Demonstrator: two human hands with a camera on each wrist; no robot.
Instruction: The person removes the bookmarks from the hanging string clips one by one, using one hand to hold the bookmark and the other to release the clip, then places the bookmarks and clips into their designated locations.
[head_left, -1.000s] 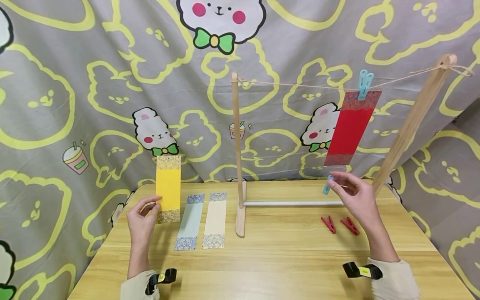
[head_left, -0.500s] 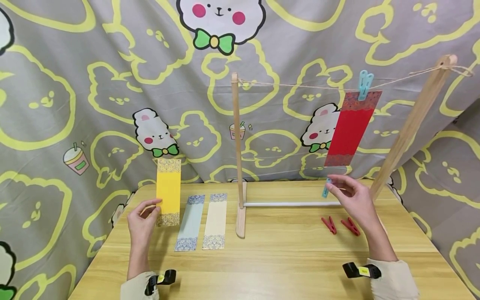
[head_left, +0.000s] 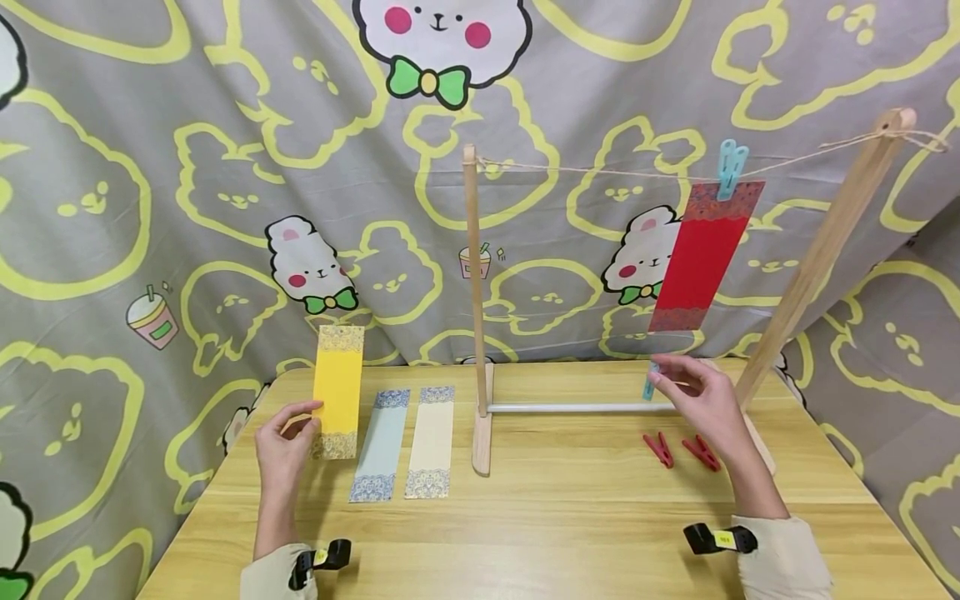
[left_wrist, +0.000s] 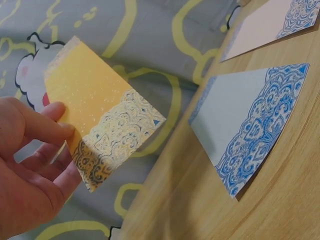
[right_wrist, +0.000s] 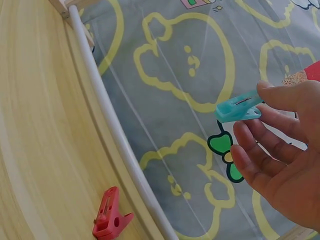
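While raised: left hand (head_left: 283, 437) pinches yellow card (head_left: 337, 392) | right hand (head_left: 701, 402) pinches blue clip (head_left: 650, 380)

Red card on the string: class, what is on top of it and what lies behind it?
A blue clothespin clamps the red card's top edge to the string. Behind it hangs the patterned curtain, with a bear print showing beside the card. The part of the curtain directly behind the card is hidden.

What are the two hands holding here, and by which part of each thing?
The left hand pinches the yellow card near its lower patterned end. The right hand pinches a blue clothespin at one end, off the table.
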